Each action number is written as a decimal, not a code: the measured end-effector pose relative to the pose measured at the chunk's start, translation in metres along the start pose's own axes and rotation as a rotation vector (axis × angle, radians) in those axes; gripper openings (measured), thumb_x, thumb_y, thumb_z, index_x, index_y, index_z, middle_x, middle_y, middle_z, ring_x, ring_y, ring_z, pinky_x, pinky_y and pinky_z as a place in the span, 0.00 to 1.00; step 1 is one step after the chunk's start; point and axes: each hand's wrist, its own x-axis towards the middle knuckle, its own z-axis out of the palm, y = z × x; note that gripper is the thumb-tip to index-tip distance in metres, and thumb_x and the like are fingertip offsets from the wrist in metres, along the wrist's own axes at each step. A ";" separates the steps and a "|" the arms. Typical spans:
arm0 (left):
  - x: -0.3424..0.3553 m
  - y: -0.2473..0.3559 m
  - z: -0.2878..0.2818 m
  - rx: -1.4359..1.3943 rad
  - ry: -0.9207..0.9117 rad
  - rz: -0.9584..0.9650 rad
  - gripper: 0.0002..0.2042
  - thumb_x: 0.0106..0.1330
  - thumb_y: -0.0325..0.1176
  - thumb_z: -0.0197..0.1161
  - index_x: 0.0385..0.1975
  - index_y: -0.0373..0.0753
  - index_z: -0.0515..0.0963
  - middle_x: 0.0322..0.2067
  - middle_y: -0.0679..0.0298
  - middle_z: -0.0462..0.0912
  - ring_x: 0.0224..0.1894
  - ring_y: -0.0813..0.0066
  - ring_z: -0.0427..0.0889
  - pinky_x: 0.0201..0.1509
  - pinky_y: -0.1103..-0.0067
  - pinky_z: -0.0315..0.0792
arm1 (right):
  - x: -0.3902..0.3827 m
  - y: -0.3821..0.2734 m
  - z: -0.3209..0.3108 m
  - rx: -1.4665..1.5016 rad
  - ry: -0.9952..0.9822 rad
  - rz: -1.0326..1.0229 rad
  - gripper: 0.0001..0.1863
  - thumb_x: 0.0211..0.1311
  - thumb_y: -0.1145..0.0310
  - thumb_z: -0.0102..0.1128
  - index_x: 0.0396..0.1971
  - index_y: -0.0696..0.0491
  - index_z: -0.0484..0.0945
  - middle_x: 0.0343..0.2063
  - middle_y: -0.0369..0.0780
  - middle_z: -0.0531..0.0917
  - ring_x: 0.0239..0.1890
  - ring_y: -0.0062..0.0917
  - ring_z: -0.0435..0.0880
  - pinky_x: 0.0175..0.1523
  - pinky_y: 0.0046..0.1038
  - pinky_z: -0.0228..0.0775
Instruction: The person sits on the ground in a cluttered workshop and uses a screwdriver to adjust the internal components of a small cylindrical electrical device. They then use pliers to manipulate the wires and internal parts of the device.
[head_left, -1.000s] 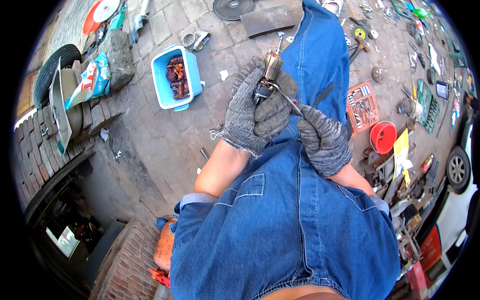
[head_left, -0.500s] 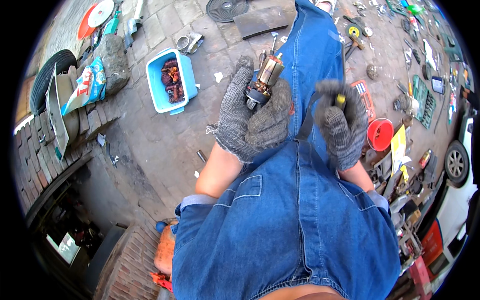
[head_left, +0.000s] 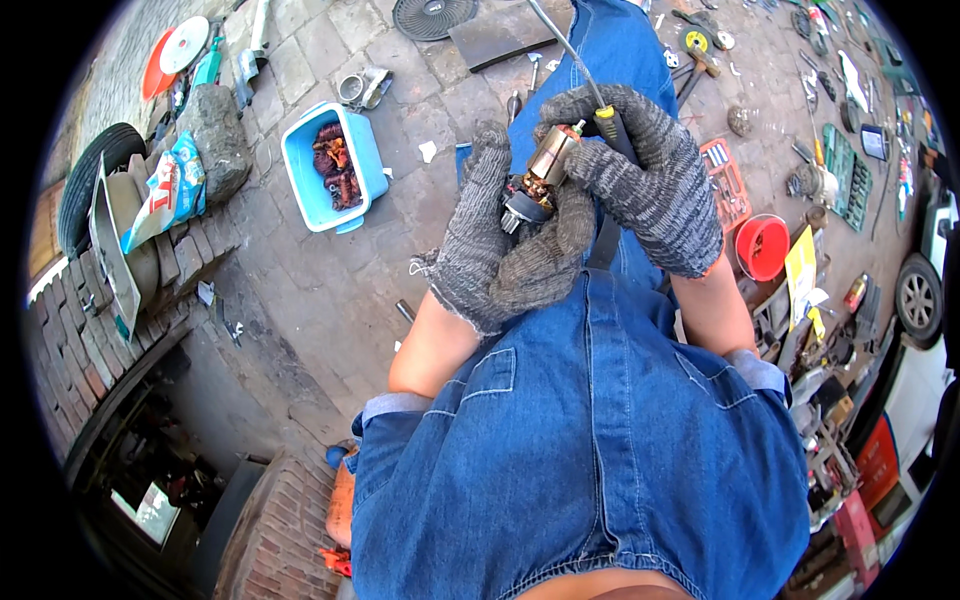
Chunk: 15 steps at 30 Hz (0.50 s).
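Note:
My gloved left hand [head_left: 500, 250] cradles a small motor armature [head_left: 550, 160] with a metal core, copper windings and a dark disc at its lower end, tilted so that its short shaft tip points up and right. My gloved right hand [head_left: 645, 180] grips a screwdriver [head_left: 609, 122] with a black-and-yellow handle, its long metal shaft pointing up and away to the upper left. The right hand's fingers are beside the upper end of the armature; whether they press on it I cannot tell. Below both hands are blue denim-clad lap and leg.
A blue plastic bin [head_left: 297, 175] of copper coils sits left. Right are a red bucket [head_left: 762, 262], socket sets [head_left: 845, 180] and scattered tools. A tyre [head_left: 95, 160] and sack [head_left: 170, 195] lie by low brickwork [head_left: 150, 300]; a white car [head_left: 905, 390] stands far right.
My right hand swung down-right away from the armature, then came back up-left beside it, now with the screwdriver's shaft pointing upward. My left hand still holds the armature.

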 end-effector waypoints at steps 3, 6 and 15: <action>0.000 -0.002 0.012 -0.056 0.101 -0.003 0.33 0.58 0.65 0.45 0.44 0.39 0.72 0.25 0.58 0.79 0.19 0.71 0.79 0.17 0.81 0.75 | -0.002 -0.001 0.002 0.008 0.033 -0.003 0.16 0.52 0.70 0.61 0.42 0.56 0.75 0.38 0.38 0.80 0.42 0.21 0.78 0.49 0.25 0.70; 0.000 -0.001 0.007 -0.027 0.075 -0.015 0.33 0.58 0.66 0.44 0.45 0.40 0.72 0.25 0.57 0.79 0.20 0.72 0.79 0.16 0.81 0.75 | -0.002 0.005 0.002 0.095 0.040 -0.049 0.14 0.52 0.71 0.61 0.41 0.55 0.75 0.36 0.38 0.80 0.40 0.21 0.78 0.47 0.24 0.71; 0.003 -0.005 0.005 0.253 0.222 0.158 0.30 0.60 0.63 0.46 0.43 0.39 0.73 0.27 0.61 0.79 0.23 0.77 0.79 0.21 0.84 0.75 | -0.008 -0.006 0.005 0.144 0.079 0.005 0.14 0.51 0.71 0.62 0.40 0.55 0.75 0.34 0.36 0.79 0.37 0.19 0.78 0.44 0.22 0.73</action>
